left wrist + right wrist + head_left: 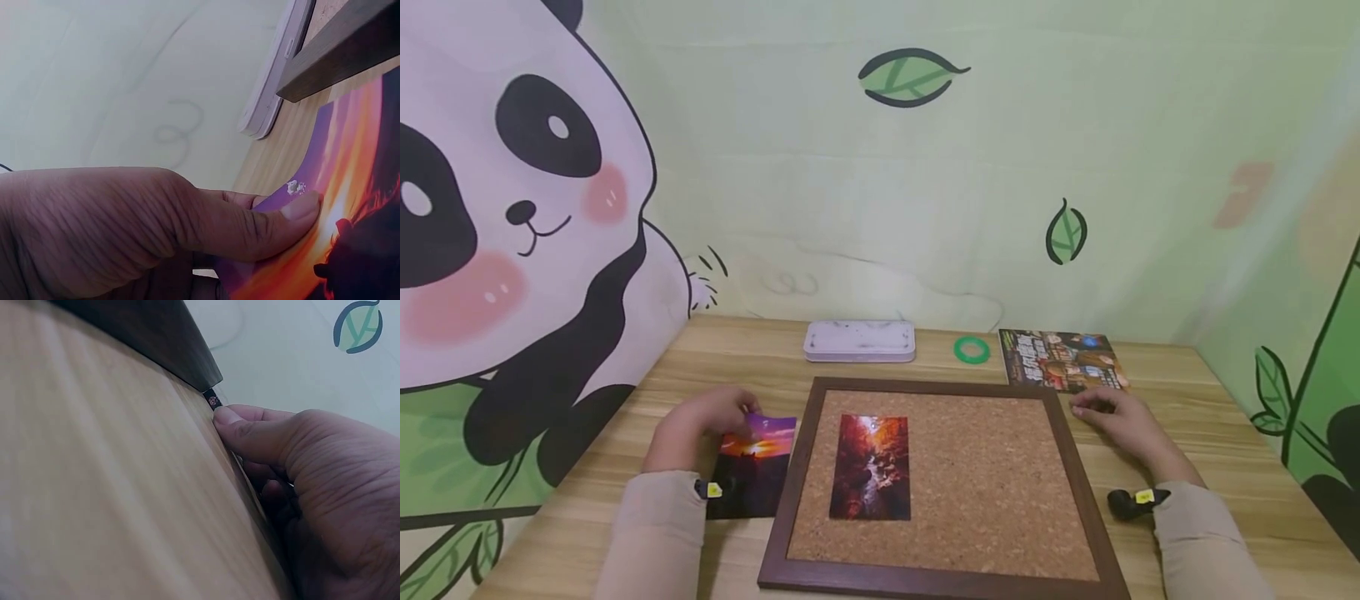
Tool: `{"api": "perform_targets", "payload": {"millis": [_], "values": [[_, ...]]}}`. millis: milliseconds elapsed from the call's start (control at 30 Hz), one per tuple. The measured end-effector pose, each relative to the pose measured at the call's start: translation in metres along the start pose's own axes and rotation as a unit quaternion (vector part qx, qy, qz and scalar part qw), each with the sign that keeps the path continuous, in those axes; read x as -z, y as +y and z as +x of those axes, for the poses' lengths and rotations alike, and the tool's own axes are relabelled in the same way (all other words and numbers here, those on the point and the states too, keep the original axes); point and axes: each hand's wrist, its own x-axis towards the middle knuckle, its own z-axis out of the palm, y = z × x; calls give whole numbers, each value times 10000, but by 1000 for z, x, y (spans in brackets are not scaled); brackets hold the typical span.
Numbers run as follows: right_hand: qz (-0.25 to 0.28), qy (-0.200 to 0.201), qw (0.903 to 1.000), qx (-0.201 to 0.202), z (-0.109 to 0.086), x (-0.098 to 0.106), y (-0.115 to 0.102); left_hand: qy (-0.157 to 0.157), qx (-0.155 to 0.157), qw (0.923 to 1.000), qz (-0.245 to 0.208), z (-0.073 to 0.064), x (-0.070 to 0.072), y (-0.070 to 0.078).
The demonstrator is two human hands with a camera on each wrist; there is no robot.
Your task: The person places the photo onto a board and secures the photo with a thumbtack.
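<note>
My left hand [715,417] pinches the upper part of a sunset photo [752,483], left of the framed cork board [992,483]. In the left wrist view the thumb lies across the printed face of the photo, which bends, beside a small whitish mark [295,187]. A second photo, of a stream in a red forest [871,467], lies upright on the left part of the cork. At the board's upper right corner my right hand [1123,425] rests near the table, fingers loosely bent and holding nothing. Its fingertips are close to an illustrated booklet [1060,360].
Along the back of the table are a white tin case [860,342] and a green ring, perhaps a tape roll [972,350]. The booklet lies at the back right, close behind the board's frame. A wall cover with a panda [550,192] rises behind the table.
</note>
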Motion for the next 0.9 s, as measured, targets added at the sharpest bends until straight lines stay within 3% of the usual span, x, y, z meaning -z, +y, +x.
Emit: {"api": "perform_targets", "payload": {"millis": [367,900], "values": [[27,52,10000,28,-1,-1,0,-76,75,9999,-64,0,-2,0],[78,49,10000,-17,-2,-1,-1,-137,-139,9998,-19,0,-3,1]]}}
